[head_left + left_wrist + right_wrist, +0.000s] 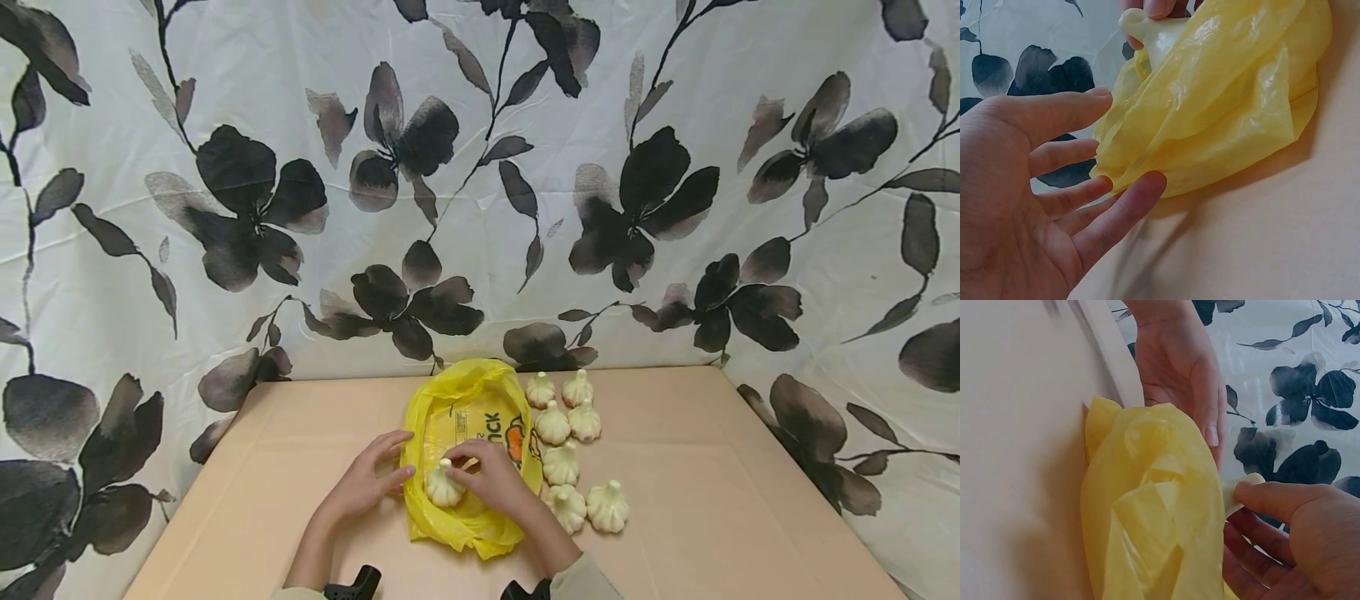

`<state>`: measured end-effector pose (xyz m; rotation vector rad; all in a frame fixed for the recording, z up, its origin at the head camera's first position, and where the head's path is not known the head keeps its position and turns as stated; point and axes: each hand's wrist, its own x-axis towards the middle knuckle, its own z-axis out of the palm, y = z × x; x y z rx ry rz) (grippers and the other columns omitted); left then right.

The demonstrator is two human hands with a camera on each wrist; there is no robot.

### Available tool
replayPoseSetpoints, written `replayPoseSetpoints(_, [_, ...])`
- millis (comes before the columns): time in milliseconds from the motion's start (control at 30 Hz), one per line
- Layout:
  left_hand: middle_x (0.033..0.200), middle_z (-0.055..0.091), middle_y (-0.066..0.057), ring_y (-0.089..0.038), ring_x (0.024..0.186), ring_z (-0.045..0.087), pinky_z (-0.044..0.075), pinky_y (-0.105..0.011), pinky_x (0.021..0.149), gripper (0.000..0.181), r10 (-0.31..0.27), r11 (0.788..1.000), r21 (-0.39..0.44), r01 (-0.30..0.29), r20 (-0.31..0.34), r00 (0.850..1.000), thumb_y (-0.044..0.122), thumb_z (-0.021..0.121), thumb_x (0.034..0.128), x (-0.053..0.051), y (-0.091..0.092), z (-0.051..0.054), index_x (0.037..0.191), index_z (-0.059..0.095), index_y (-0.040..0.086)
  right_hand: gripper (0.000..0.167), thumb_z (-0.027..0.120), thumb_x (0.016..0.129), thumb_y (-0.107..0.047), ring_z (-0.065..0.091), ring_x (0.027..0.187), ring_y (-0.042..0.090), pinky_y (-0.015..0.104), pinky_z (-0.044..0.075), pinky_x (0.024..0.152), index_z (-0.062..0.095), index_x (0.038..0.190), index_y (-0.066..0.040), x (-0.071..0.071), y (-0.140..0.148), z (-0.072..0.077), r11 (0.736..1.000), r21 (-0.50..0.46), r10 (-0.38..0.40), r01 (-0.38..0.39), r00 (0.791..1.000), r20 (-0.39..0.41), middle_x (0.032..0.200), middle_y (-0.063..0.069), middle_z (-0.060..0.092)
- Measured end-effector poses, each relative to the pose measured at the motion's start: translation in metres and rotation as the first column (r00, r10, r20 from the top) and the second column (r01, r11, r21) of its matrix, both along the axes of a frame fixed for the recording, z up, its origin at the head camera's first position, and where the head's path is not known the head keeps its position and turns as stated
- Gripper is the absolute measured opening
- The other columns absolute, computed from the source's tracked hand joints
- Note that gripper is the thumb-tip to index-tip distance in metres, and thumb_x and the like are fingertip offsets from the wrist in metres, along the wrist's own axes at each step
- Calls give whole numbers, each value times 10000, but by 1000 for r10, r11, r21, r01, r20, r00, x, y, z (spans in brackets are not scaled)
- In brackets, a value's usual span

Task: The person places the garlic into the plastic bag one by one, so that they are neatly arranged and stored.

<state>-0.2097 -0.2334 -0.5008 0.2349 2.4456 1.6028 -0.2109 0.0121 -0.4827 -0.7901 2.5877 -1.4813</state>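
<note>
A yellow plastic bag (pixel 468 408) lies with its mouth spread on the table. The right hand (pixel 491 479) pinches the stem of a garlic bulb (pixel 444 485) over the bag's opening; in the right wrist view the thumb of the right hand (pixel 1297 531) presses that stem (pixel 1238 490), and the bag (pixel 1154 506) hides most of the bulb. At the bag's left edge is the left hand (pixel 367 475). In the left wrist view the left hand (pixel 1041 181) has its fingers extended, fingertips touching the side of the bag (pixel 1222 106).
Several garlic bulbs (pixel 561 463) stand on the table right of the bag, the nearest ones close to the right forearm. The table (pixel 712 500) ends at a hanging floral cloth (pixel 480 233) behind.
</note>
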Motion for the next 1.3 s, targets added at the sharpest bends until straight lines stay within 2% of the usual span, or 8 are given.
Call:
replayPoseSetpoints(300, [1547,325,-76,-448,1373,379,593,-277,729,546,19,1000,-16,-19,-16,1000,275,701,885,0,2,2,1387,493,218,162,695,891,-184,645,908,94,142,532,737,728,1044,-142,-3,-1,-7,1000,-19,10,-10,1000,11,994,4,698])
replayPoseSetpoints(467, [1547,323,-77,-446,1378,372,592,-275,736,548,-6,1000,-10,6,-14,1000,271,694,891,4,-2,3,1393,484,214,161,701,885,-160,650,912,104,126,528,734,729,1041,-129,4,-7,-7,999,-39,-4,5,1000,24,996,12,701])
replayPoseSetpoints(800, [1539,336,-59,-429,1382,378,592,-287,768,569,-26,1000,-2,26,-9,1000,293,711,876,11,-12,3,1393,484,218,290,696,889,-143,658,917,149,158,536,749,672,1170,-76,19,-14,0,997,-59,-54,57,997,52,1071,67,694])
replayPoseSetpoints(967, [1540,333,-65,-434,1381,375,594,-287,754,572,-29,1000,6,30,-4,1000,286,711,878,10,-12,3,1396,480,209,307,699,887,-164,647,898,105,162,536,755,665,1189,-118,19,-11,2,996,-52,-75,78,996,53,1066,60,688])
replayPoseSetpoints(1100, [1540,337,-64,-435,1379,378,594,-293,759,566,-28,1000,11,28,-3,1000,277,712,877,10,-12,3,1391,484,214,310,696,889,-177,652,900,117,186,543,762,663,1192,-120,20,-7,4,995,-59,-80,84,995,60,1053,59,688])
replayPoseSetpoints(1300, [1551,324,-72,-436,1386,367,594,-303,771,582,-26,1000,11,26,-1,1000,284,720,869,10,-12,4,1395,482,206,311,702,883,-158,664,893,146,205,557,747,665,1191,-126,21,3,9,991,-78,-104,106,994,27,1019,56,695])
